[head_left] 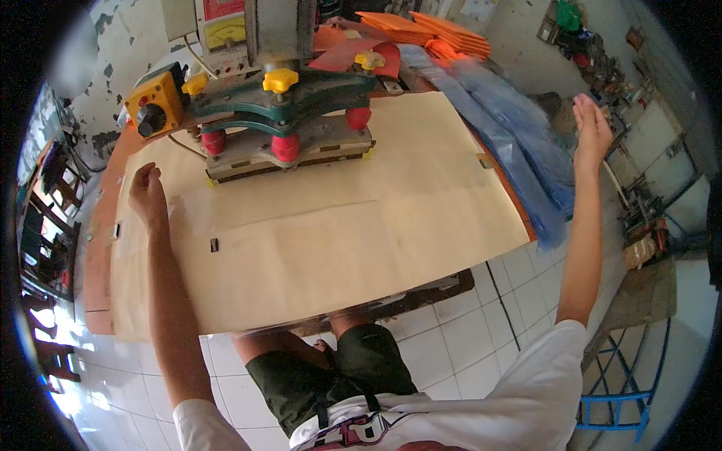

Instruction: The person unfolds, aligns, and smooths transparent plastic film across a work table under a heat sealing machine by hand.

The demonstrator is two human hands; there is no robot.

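My left hand (pixel 149 197) is over the left part of a large cream sheet (pixel 323 255), left of the press. Its fingers are curled in; whether anything is between them is hidden. My right hand (pixel 593 135) is raised off to the right, beyond the table edge, with fingers stretched upward and nothing visible in it. The press head (pixel 293 154) has green arms, yellow knobs and red insulators, and its long bar sits low at the back of the sheet. A small dark piece (pixel 214 245) lies on the sheet, right of my left forearm.
Blue clear plastic sheets (pixel 511 128) hang over the table's right side. Bundles of orange packs (pixel 429 34) are stacked behind. A yellow control box (pixel 154 104) with a black dial stands left of the press. At lower right is a blue metal frame (pixel 617 410).
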